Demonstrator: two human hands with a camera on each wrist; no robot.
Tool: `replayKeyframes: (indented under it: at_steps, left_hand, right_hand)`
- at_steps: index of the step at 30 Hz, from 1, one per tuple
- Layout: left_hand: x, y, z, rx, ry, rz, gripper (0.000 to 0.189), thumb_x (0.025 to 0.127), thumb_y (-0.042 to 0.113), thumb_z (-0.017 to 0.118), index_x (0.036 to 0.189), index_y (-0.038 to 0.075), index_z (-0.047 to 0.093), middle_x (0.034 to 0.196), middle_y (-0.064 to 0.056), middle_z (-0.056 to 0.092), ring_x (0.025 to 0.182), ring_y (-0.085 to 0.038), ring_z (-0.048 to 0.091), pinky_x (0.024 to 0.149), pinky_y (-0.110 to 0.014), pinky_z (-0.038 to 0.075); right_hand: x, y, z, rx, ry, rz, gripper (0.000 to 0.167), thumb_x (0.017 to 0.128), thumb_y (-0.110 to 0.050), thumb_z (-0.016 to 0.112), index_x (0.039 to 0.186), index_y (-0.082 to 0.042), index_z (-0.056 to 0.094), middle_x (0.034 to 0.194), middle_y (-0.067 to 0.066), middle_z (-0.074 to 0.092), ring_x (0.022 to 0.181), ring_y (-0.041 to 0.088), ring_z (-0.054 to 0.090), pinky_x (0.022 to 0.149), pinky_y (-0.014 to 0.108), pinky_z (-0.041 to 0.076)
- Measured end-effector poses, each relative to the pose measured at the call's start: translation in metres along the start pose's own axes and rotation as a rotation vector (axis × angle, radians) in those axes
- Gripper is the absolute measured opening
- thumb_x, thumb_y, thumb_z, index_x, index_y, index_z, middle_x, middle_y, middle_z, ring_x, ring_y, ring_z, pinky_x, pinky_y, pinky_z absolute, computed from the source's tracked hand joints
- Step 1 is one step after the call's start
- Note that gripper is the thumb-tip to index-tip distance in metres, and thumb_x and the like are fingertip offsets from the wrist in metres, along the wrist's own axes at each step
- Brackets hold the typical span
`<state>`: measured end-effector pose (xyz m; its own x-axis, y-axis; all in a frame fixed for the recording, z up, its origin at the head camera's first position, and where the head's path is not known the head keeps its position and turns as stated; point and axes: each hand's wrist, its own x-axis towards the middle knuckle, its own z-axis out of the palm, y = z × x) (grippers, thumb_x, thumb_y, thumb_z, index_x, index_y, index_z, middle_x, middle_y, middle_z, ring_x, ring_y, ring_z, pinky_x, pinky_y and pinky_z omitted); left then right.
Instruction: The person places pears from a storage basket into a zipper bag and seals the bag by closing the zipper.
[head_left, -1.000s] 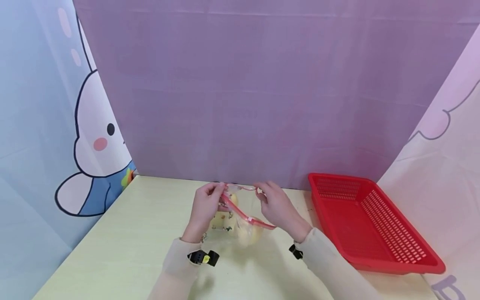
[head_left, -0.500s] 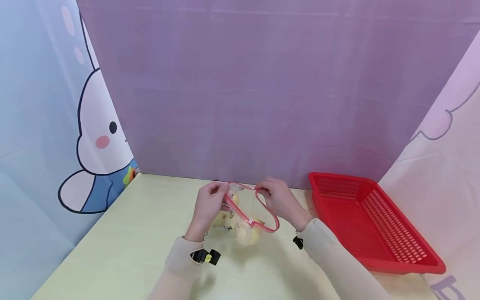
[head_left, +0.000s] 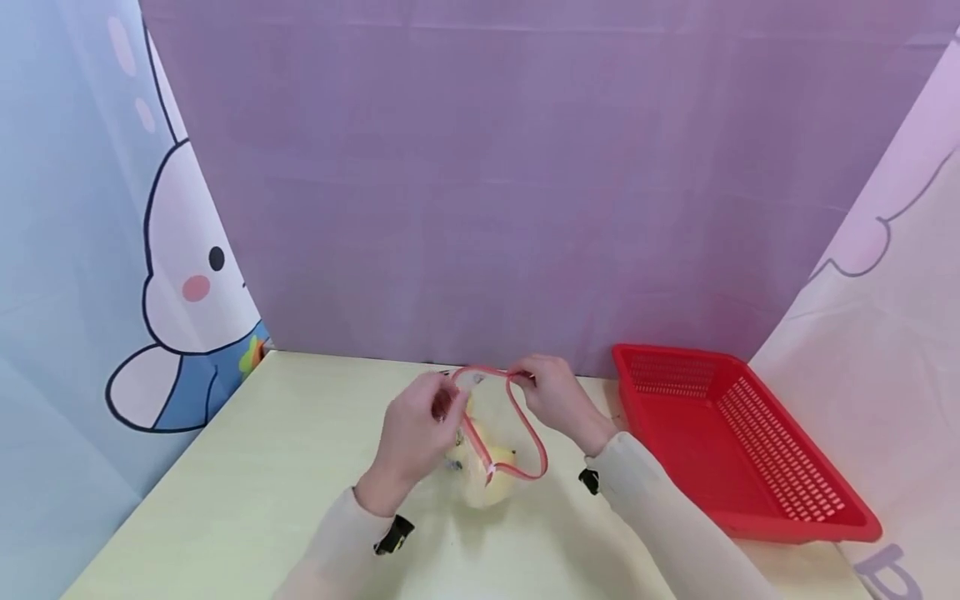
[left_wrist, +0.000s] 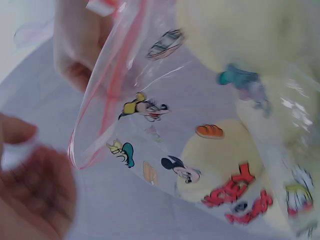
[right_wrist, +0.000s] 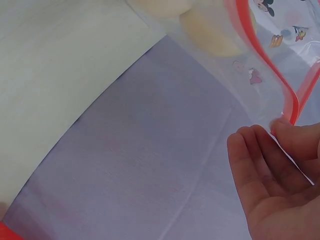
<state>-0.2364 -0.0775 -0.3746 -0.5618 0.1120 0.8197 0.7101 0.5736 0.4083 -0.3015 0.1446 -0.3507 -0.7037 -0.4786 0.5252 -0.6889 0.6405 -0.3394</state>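
Observation:
A clear zip bag (left_wrist: 165, 95) with a red zip edge (head_left: 536, 433) and cartoon prints stands over the table, its mouth spread wide. Pale yellow rounded things (head_left: 486, 487) lie inside it; their kind is unclear. My right hand (head_left: 557, 402) pinches the bag's far right corner between thumb and fingers, as the right wrist view also shows. My left hand (head_left: 415, 429) is at the mouth's left side. In the left wrist view this left hand (left_wrist: 37, 187) is blurred, thumb and fingers apart, beside the bag's edge with a small gap.
A red plastic basket (head_left: 750, 529) with slotted sides stands on the table's right. The pale table (head_left: 225, 500) ends at a purple cloth backdrop (head_left: 480, 208). Printed cloths hang at left and right.
My left hand has let go of the bag's edge and turned, its fingers loosening. The bag's mouth has widened into a rounder loop. My right hand keeps its pinch.

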Motion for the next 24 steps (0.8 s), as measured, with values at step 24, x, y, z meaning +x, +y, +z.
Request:
replayKeyframes:
  at_steps: [24]
  left_hand:
    - [-0.038,0.016,0.009,0.428,-0.265,0.517,0.026,0.100,0.025,0.066,0.078,0.011,0.061,0.065,0.004,0.055,0.053,-0.009,0.050,0.042,-0.017,0.040]
  right_hand:
    - [-0.005,0.006,-0.004,0.048,0.006,0.040,0.010,0.092,0.003,0.071,0.100,-0.001,0.076,0.093,0.008,0.072,0.080,0.019,0.066,0.073,0.036,0.062]
